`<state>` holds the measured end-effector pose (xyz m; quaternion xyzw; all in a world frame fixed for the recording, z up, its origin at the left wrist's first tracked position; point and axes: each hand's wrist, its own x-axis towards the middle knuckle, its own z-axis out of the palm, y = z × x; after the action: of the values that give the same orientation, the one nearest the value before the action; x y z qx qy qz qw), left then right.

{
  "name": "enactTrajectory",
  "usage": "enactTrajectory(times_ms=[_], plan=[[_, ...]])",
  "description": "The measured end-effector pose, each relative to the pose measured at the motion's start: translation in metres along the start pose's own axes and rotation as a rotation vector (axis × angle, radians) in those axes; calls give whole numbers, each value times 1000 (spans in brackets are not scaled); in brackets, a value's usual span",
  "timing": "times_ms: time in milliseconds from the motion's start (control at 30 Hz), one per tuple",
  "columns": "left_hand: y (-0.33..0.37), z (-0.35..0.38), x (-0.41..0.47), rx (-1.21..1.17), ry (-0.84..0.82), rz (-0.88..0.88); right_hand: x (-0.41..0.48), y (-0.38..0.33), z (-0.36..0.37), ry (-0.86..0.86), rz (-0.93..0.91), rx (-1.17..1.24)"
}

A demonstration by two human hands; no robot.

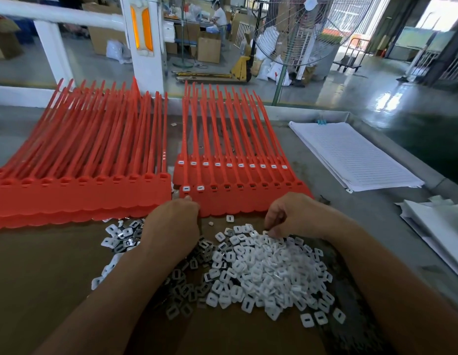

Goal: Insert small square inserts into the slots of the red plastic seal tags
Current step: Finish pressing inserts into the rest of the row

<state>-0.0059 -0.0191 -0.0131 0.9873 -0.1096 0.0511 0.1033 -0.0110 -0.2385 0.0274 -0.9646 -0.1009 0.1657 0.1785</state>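
Inserts (261, 272) heaped loose on brown card (43, 278) on the counter (363, 221), white faces and grey backs mixed, each with a slit through the middle. Judged featherlight, rigid and slick: easy to flick away, easy to lift two at once, unlikely to break. Best taken singly by two opposite edges between thumb and forefinger, white face up, then pressed flat into the slot. Right grip (286, 216) curled down over the far edge of the heap, fingertips bunched and pinching at inserts there. Left grip (171, 221) curled at the near-left corner of the front strip (248, 201) of red tags, one fingertip touching its edge; underside hidden, so cannot tell whether holding anything. Front strip lying flat just beyond the heap, two leftmost slots filled white, the others open. Under its straps, a rear strip (230, 165) with white in every slot visible. To the left, a stack (82, 196) of tags with empty slots. Tags judged thin, bendy and joined side by side, so likely to slide or bow under a push; worth pinning the flat red part down with the left grip while seating each insert.
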Motion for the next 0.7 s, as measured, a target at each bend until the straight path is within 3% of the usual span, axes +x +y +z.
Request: enactTrajectory(times_ms=[233,533,700], plan=[[0,-1,-1,7,-7,9,0,-5,5,-10,10,3],[1,-2,-1,11,-25,6,0,-7,0,120,-15,278],[1,-1,0,21,-32,8,13,-17,-1,137,-29,286]])
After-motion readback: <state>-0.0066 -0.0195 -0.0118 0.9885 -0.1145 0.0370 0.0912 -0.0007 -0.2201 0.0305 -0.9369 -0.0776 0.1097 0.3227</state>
